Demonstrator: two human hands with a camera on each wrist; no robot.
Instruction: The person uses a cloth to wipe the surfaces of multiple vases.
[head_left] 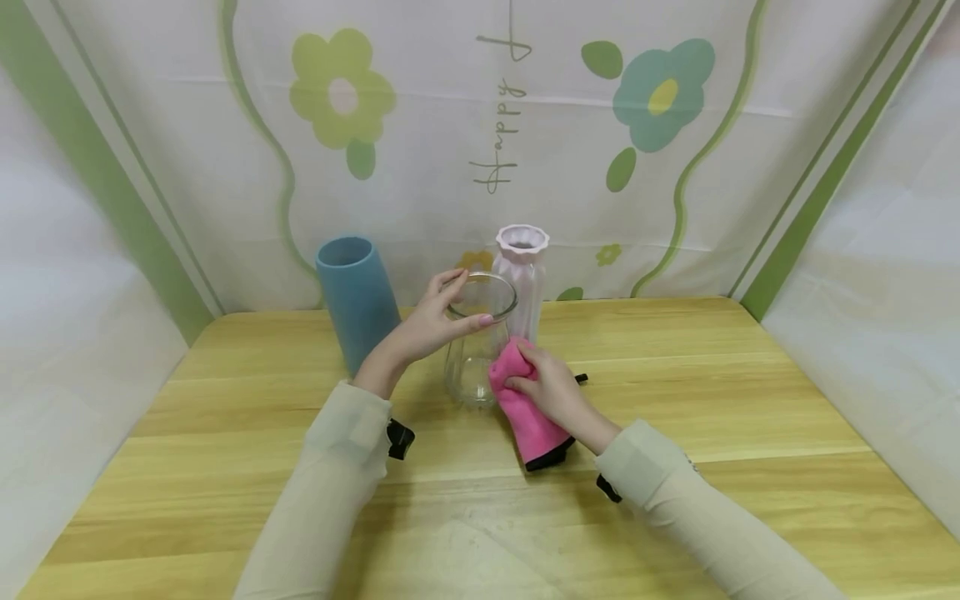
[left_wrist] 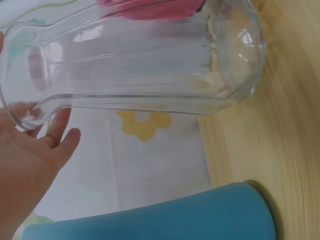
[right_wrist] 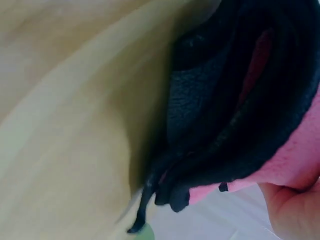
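Observation:
A clear glass vase (head_left: 459, 371) stands upright on the wooden table. My left hand (head_left: 423, 327) grips its rim from the left, thumb on the near side and fingers toward the far side; the left wrist view also shows the vase (left_wrist: 140, 75) with this hand (left_wrist: 25, 167) at its mouth. In my right hand (head_left: 558, 390) I pinch a pink cloth (head_left: 531, 425) with a black edge, its top up against the vase's right side. Up close in the right wrist view, the black edging (right_wrist: 225, 145) hangs in folds and hides most of that hand (right_wrist: 297, 212).
A tall blue vase (head_left: 358, 292) is to the left, behind my left wrist. Just behind the glass vase stands a pale pink vase (head_left: 522, 279) with a scalloped rim. A flowered curtain (head_left: 435, 150) closes off the back of the wooden table (head_left: 247, 467).

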